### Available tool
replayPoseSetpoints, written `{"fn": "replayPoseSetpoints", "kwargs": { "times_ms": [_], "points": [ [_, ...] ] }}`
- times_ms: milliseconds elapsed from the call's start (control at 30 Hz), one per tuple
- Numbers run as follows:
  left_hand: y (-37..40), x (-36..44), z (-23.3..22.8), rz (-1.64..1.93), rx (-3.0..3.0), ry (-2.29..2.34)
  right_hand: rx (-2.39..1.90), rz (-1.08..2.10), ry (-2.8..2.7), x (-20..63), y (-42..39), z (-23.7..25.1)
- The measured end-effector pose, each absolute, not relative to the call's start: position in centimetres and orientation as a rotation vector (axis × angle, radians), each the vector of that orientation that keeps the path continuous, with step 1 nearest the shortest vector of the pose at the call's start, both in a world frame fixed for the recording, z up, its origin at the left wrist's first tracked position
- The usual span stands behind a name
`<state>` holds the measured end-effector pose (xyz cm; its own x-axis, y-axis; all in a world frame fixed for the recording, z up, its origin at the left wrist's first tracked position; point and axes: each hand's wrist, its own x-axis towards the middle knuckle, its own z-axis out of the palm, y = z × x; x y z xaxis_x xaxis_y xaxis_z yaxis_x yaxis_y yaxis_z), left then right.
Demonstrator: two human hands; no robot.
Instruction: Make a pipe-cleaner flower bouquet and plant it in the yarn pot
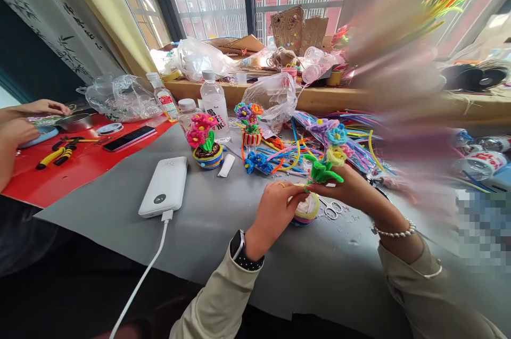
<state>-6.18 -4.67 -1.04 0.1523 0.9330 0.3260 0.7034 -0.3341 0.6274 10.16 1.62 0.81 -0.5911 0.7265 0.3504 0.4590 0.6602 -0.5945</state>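
My right hand (351, 192) is closed round the lower part of a bunch of pipe-cleaner flowers (336, 135) in purple, blue and yellow, with green leaves. At the green stem end below the leaves, my left hand (277, 214) pinches with thumb and forefinger; the fingertips of both hands meet there. Just under them stands a small striped pot (306, 215) with a pale filling, partly hidden by my hands. White-handled scissors (332, 209) lie right of the pot, among small scraps.
Finished-looking flower pots (206, 155) and bottles (214, 99) stand behind. Loose pipe cleaners (295, 153) cover the table's back. A white power bank (164, 187) with its cable lies left. Another person's hands (43, 110) work over a red mat (80, 168). A blurred shape with pipe cleaners passes at right.
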Motion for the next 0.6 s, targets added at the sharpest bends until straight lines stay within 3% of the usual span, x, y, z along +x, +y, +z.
{"fn": "replayPoseSetpoints", "kwargs": {
  "times_ms": [267, 600],
  "points": [
    [-4.3, -6.3, -1.5, 1.071, 2.03, 1.571, -0.867, 0.733, -2.399, 9.9, 2.8, 1.8],
    [-4.3, -6.1, -2.3, 1.153, 2.066, 1.609, -0.76, 0.664, -2.591, 9.4, 2.8, 3.2]
  ]
}}
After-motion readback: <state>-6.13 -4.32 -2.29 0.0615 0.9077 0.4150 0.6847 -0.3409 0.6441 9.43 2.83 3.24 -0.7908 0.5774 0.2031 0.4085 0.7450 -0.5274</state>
